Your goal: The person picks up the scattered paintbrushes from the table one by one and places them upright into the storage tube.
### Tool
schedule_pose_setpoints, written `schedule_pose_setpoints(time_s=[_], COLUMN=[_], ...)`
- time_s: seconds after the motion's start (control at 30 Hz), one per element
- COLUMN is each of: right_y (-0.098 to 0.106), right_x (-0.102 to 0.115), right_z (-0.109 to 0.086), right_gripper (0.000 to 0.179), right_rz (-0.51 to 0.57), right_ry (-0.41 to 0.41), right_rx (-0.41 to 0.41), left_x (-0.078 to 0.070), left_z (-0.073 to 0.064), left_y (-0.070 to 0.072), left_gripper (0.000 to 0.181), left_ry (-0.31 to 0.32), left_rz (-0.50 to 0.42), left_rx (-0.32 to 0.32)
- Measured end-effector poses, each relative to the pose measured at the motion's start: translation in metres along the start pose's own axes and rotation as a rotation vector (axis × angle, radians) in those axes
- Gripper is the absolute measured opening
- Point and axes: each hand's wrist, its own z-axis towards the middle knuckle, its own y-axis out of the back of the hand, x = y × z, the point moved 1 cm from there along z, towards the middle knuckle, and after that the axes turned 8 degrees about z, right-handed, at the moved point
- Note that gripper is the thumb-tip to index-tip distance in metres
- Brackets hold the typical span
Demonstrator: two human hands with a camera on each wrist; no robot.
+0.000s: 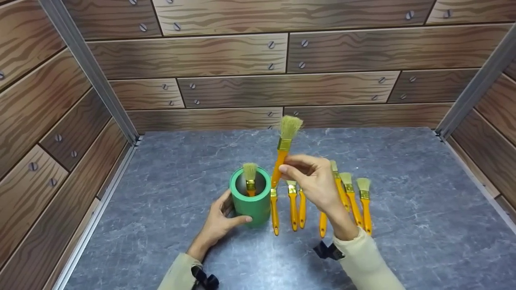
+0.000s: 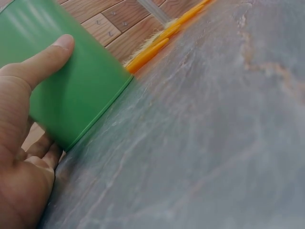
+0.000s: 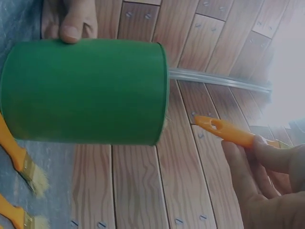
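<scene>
A green cylindrical can (image 1: pixel 253 209) stands upright on the table, with one paintbrush (image 1: pixel 250 177) inside it, bristles up. My left hand (image 1: pixel 219 220) holds the can from its left side, thumb across the front and fingers behind. In my right hand (image 1: pixel 318 181), thumb and fingers pinch the orange handle of another paintbrush (image 1: pixel 284 147), bristles upward, above and to the right of the can's rim. In the right wrist view the handle's holed end (image 3: pixel 214 125) points toward the can's mouth, apart from it.
Several more paintbrushes (image 1: pixel 293 207) lie on the grey marbled table (image 1: pixel 181 169) right of the can, some partly hidden under my right hand. Wood-patterned panels (image 1: pixel 242 56) enclose the table at the back and sides, with metal posts (image 1: pixel 92 68) at the corners.
</scene>
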Motion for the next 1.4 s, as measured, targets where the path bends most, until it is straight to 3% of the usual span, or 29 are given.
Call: schedule_pose_setpoints(time_s=[0.43, 0.8, 1.03, 1.4], right_y=[-0.022, -0.029, -0.029, -0.023], right_x=[-0.026, -0.04, -0.037, -0.029], right_z=[-0.001, -0.003, -0.004, -0.009], right_gripper=[0.015, 0.019, 0.027, 0.029], right_rz=[0.075, -0.108, -0.112, -0.165], right_ry=[0.05, 0.029, -0.01, 0.013], right_rx=[0.023, 0.074, 0.125, 0.158], left_x=[-0.002, -0.004, -0.003, -0.004], left_z=[-0.001, 0.0, 0.001, -0.001], left_y=[0.0, 0.0, 0.0, 0.0], left_gripper=[0.093, 0.094, 0.095, 0.1], left_ry=[0.02, 0.026, 0.015, 0.048], left_rz=[-0.016, -0.009, -0.02, 0.01], left_rx=[0.002, 0.001, -0.005, -0.021])
